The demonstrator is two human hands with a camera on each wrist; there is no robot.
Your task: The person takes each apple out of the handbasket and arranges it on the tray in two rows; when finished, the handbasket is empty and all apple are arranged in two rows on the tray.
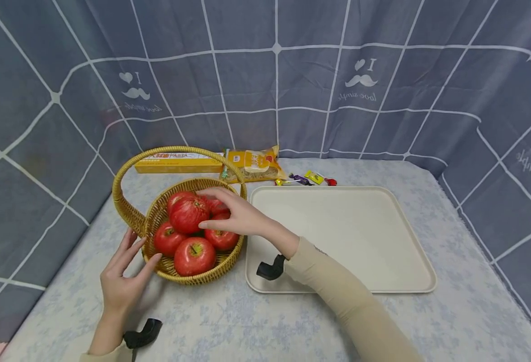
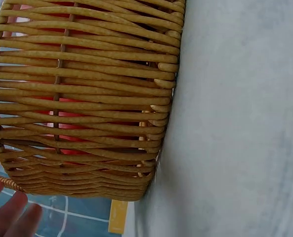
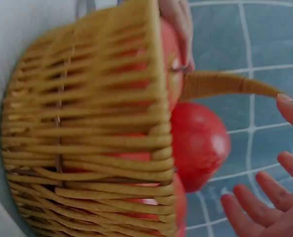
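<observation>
The wicker basket stands on the table, piled with red fruit, a pomegranate topmost above several apples. The right hand hovers over that pile with fingers spread and relaxed, gripping nothing yet; whether the fingertips touch the fruit I cannot tell. The left hand lies open against the basket's near-left wall, steadying it. This looks like the reach before a first pick; next the fingers would need to close round one fruit. Right of the basket lies a cream tray; behind the basket sit a pasta box and a yellow packet.
</observation>
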